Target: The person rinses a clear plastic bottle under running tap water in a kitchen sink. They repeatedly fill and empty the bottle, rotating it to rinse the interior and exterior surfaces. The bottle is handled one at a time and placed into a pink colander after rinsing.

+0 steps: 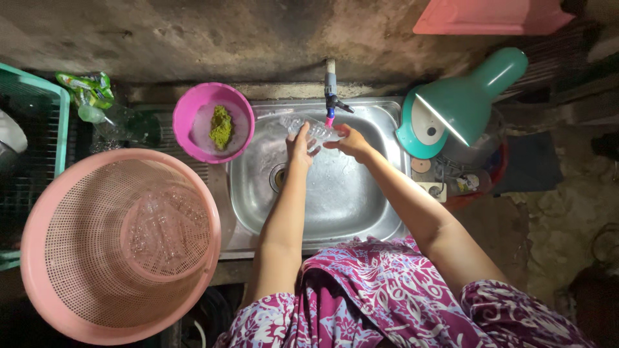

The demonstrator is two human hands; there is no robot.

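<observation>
Over the steel sink [361, 212] both my hands hold a clear drinking glass [313, 131] lying on its side under the tap [331, 103]. My left hand [298, 148] grips the glass from below at its left part. My right hand [350, 142] holds the right end, fingers curled on it. The glass sits just below the tap's pink spout.
A pink bowl [193, 109] with a green scouring pad [221, 127] stands left of the sink. A big pink perforated basket [71, 258] holding clear glasses sits at the front left. A teal jug [464, 103] lies tilted at the right. A teal crate [61, 122] is far left.
</observation>
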